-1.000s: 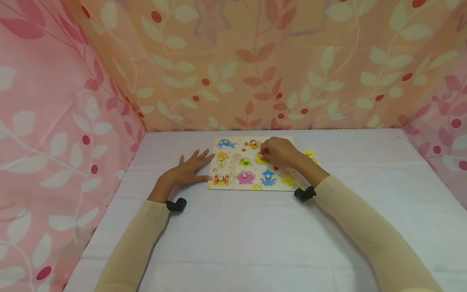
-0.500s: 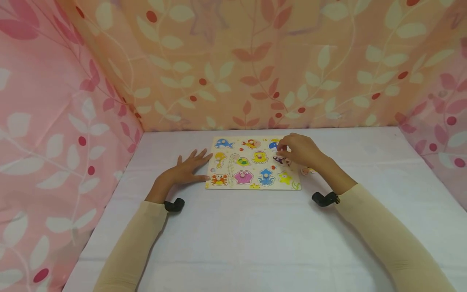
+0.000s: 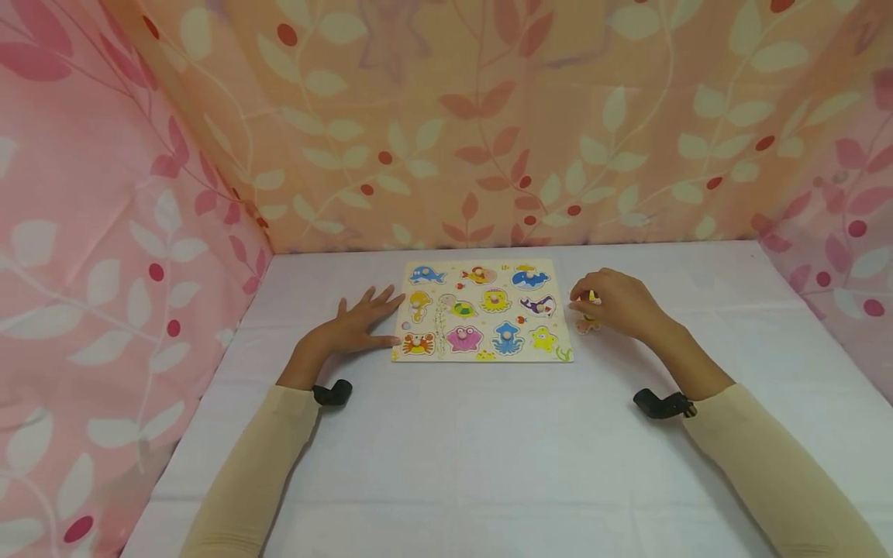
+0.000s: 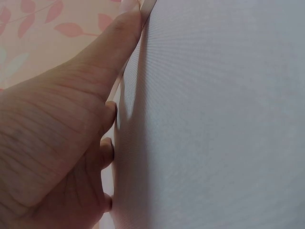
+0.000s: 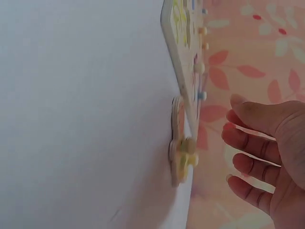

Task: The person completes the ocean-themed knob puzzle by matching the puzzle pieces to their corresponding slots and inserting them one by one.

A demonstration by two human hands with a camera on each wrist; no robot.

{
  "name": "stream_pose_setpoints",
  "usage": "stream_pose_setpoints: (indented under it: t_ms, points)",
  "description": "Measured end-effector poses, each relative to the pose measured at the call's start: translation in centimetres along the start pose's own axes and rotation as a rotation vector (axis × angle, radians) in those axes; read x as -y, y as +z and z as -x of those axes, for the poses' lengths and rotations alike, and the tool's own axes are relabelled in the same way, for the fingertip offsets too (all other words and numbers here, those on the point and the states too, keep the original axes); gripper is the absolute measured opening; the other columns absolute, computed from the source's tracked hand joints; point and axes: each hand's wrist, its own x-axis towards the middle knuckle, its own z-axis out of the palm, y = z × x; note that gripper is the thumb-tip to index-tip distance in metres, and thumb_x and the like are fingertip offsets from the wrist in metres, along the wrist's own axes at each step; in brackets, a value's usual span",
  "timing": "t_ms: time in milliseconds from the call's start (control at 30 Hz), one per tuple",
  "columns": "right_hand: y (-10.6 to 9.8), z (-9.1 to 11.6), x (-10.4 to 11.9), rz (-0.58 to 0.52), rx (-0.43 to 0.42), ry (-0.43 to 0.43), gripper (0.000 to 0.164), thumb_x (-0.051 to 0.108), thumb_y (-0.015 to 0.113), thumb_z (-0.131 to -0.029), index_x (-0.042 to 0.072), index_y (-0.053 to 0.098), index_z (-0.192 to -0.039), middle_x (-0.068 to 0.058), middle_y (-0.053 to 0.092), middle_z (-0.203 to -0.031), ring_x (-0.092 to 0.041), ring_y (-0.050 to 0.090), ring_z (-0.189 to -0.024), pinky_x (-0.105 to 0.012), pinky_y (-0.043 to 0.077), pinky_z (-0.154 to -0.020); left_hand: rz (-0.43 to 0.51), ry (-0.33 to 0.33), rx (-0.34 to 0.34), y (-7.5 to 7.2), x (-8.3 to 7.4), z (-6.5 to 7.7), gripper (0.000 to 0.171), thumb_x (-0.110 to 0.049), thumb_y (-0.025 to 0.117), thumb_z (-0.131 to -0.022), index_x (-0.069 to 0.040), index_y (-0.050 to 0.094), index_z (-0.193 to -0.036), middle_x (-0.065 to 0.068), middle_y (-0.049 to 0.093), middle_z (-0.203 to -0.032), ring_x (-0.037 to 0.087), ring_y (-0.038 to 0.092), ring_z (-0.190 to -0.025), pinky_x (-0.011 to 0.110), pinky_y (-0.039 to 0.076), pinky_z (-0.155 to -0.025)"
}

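A wooden knob puzzle board (image 3: 481, 358) with sea animal pieces lies flat on the table. My left hand (image 3: 356, 322) has its fingers spread, thumb and fingertips at the board's left edge; the left wrist view shows the thumb (image 4: 112, 43) along that edge. Off the board's right side, my right hand (image 3: 617, 302) hovers over loose puzzle pieces, a pinkish one (image 3: 584, 326) and a yellow one (image 3: 594, 296), partly covered by it in the head view. Those pieces, with knobs (image 5: 193, 159), lie beside the board in the right wrist view, apart from the loosely bent, unfilled fingers (image 5: 252, 140).
A white cloth (image 3: 446, 449) covers the table. Patterned curtains (image 3: 488, 155) hang behind and on both sides. On the board, knobs show on the crab (image 3: 418, 342), shell (image 3: 463, 338), squid (image 3: 508, 339) and blue whale (image 3: 531, 278); the turtle (image 3: 460, 308) and starfish (image 3: 543, 339) show none.
My right hand has moved rightward, from the octopus past the board's upper right pieces to the loose ones off its right side. It uncovers the blue whale and orca. My left hand stays put.
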Motion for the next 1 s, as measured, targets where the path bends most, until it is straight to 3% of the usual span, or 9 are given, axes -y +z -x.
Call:
stream_pose_setpoints:
  t_ms: [367,1000]
  points:
    - [0.3,1.7,-2.9,-0.095,0.007,0.130,0.021,0.022,0.077,-0.092,0.007,0.076,-0.107,-0.006,0.068,-0.091,-0.028,0.054,-0.088,-0.042,0.045,-0.077,0.011,0.018,0.005,0.1,-0.1,-0.5,0.095,-0.069,0.063,-0.088,-0.040,0.014,-0.163,-0.005,0.000,-0.171,0.033,-0.011,-0.156,0.073,-0.014,-0.112]
    - [0.9,1.6,-3.7,-0.138,0.066,0.064,0.018,0.015,0.082,-0.086,0.014,0.081,-0.105,0.000,0.074,-0.095,-0.023,0.055,-0.085,-0.037,0.044,-0.075,0.003,0.025,-0.005,-0.1,0.0,0.1,0.094,-0.068,0.064,-0.088,-0.037,0.016,-0.163,-0.002,0.002,-0.171,0.036,-0.009,-0.156,0.075,-0.013,-0.111]
